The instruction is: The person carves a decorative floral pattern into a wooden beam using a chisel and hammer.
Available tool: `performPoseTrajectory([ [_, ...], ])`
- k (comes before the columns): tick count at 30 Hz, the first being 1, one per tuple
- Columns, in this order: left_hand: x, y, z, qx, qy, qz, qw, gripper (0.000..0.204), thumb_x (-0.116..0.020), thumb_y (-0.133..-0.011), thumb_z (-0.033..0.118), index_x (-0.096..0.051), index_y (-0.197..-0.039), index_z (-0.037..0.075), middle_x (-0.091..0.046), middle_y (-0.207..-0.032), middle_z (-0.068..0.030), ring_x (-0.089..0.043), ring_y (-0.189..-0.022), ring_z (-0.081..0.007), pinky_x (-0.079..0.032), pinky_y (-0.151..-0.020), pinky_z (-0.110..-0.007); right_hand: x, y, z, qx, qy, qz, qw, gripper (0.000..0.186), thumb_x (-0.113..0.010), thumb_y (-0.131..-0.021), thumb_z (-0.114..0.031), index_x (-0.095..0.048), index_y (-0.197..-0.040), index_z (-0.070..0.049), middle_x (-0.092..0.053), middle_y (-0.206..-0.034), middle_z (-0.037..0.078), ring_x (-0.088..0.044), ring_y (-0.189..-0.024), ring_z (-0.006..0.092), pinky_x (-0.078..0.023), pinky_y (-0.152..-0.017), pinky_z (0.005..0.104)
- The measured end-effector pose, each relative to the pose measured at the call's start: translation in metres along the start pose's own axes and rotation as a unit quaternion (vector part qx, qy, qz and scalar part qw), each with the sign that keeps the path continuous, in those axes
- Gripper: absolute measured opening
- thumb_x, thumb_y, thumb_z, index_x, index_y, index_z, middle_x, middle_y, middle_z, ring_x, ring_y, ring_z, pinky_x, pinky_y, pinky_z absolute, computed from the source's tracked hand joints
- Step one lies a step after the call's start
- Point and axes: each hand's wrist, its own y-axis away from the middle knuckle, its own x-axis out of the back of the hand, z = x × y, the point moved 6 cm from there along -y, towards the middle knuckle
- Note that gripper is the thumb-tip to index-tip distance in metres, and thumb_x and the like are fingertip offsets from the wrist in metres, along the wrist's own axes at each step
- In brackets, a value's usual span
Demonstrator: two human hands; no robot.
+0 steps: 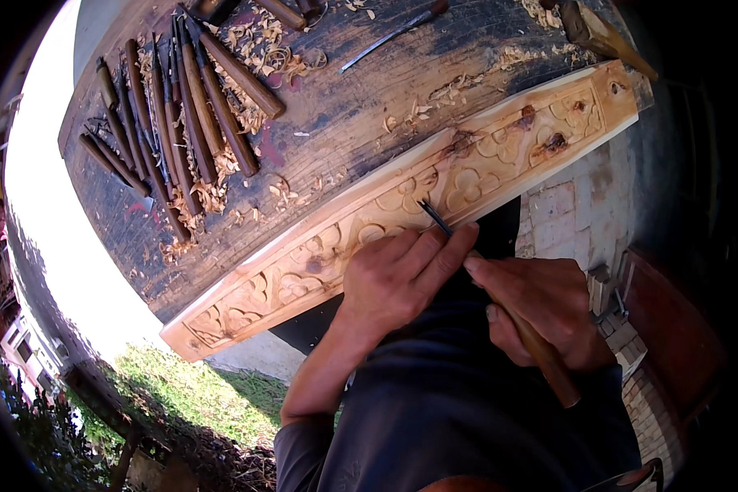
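A long, pale wooden board (357, 215) carved with flowers and leaves lies slantwise along the near edge of the workbench. My left hand (394, 275) rests on its middle, fingers closed around the metal shaft of a carving gouge (541, 351). The gouge's dark tip touches or hovers just over a carved flower; I cannot tell which. My right hand (545, 303) is wrapped round the gouge's brown wooden handle, whose butt sticks out toward my body. Dark knots mark the board's right half.
Several wooden-handled carving tools (180, 115) lie bunched at the workbench's (328, 123) left, among curled shavings (254, 49). Farther back is a single chisel (394, 37). A wooden mallet-like tool (603, 37) sits by the board's far right end. Paving (562, 213) and grass (197, 394) show below.
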Motion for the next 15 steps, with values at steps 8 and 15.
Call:
performPoseTrajectory([
  [8,0.003,-0.005,-0.008,0.051,0.069,0.016,0.996,0.058,-0.079,-0.080,-0.003,-0.083,-0.136,0.009,-0.065,-0.082,-0.0034,-0.066,-0.064,-0.0192,-0.054,-0.055,-0.036,0.007,-0.022,-0.001,0.007,-0.023,-0.004,1.000,0.058,-0.069,-0.086,0.012,-0.062,-0.143,0.016,-0.073,-0.090,0.025,-0.075,-0.066,0.0346,-0.062,-0.059,0.0439],
  [15,-0.001,0.001,-0.008,0.038,0.032,-0.028,0.998,0.056,-0.079,-0.082,0.015,-0.081,-0.138,0.012,-0.068,-0.096,0.0016,-0.071,-0.076,-0.0138,-0.056,-0.057,-0.032,0.003,-0.017,0.012,0.022,-0.040,-0.023,0.999,0.057,-0.082,-0.075,0.009,-0.068,-0.130,0.011,-0.074,-0.097,0.022,-0.074,-0.073,0.0330,-0.062,-0.060,0.0421],
])
